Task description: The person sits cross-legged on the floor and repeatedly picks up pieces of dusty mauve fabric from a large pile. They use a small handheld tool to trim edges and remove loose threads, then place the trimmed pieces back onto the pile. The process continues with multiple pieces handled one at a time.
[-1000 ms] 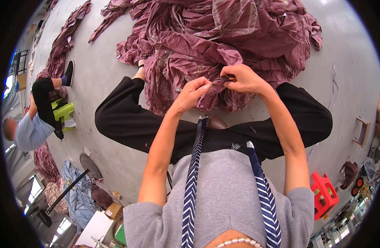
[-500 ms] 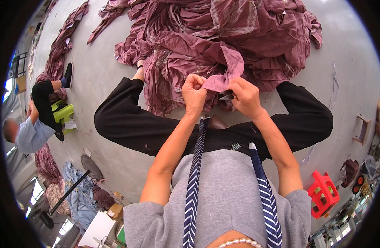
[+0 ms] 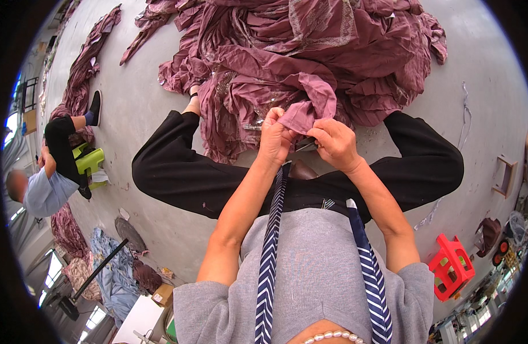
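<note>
A large heap of mauve fabric [image 3: 367, 40] with patterned bands lies in front of me, reaching between my legs. My left hand [image 3: 275, 137] pinches the edge of one fabric piece [image 3: 300, 117] near its corner. Close by on the right, my right hand [image 3: 336, 144] has its thumb and fingers closed on the same edge. A thin, shiny metal tool [image 3: 306, 146] sticks out beneath the right hand toward the left one; it looks like a blade, but most of it is hidden by the fingers.
My bent legs [image 3: 189, 166] flank the fabric. At the right stand a red plastic stool [image 3: 451, 267] and a small wooden frame [image 3: 505, 177]. Leftward, another person [image 3: 49, 189] sits by a green stool [image 3: 90, 161], with more mauve cloth [image 3: 83, 74] along the floor. Blue cloth [image 3: 116, 281] lies lower left.
My right hand has moved slightly down and left, closer to my left hand. The held fabric now bunches more between them, and my left fingers have shifted along its edge.
</note>
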Motion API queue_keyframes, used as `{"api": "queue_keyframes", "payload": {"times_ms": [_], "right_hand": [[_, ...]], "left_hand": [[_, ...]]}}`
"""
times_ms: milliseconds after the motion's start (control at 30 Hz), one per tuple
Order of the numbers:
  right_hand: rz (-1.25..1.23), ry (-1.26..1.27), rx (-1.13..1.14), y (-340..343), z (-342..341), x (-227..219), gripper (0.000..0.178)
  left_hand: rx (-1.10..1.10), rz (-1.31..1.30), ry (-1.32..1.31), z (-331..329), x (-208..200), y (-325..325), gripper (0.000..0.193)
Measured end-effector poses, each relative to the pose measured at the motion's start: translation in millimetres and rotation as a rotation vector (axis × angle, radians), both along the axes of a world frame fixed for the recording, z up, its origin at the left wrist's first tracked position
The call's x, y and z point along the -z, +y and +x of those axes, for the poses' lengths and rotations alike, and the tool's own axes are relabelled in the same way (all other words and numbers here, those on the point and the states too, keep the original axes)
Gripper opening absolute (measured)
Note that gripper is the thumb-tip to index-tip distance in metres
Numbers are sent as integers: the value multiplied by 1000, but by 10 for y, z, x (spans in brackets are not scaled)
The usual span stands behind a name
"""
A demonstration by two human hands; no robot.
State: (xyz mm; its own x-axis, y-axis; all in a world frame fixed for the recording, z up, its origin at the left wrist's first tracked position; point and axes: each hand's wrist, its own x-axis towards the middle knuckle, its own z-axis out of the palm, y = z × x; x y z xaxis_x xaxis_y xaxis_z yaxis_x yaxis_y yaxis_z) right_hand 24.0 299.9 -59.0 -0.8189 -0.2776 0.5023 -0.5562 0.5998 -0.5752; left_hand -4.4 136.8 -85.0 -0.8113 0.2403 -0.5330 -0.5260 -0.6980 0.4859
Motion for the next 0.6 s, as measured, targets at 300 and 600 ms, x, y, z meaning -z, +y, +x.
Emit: {"api": "queue_keyframes", "payload": {"times_ms": [300, 600], "right_hand": [[36, -398, 117, -108, -317, 222, 26], [-19, -426, 87, -57, -272, 340, 23]], "left_hand": [[40, -561, 324, -60, 173, -92, 19], [301, -2000, 795, -727, 515, -604, 93]]}}
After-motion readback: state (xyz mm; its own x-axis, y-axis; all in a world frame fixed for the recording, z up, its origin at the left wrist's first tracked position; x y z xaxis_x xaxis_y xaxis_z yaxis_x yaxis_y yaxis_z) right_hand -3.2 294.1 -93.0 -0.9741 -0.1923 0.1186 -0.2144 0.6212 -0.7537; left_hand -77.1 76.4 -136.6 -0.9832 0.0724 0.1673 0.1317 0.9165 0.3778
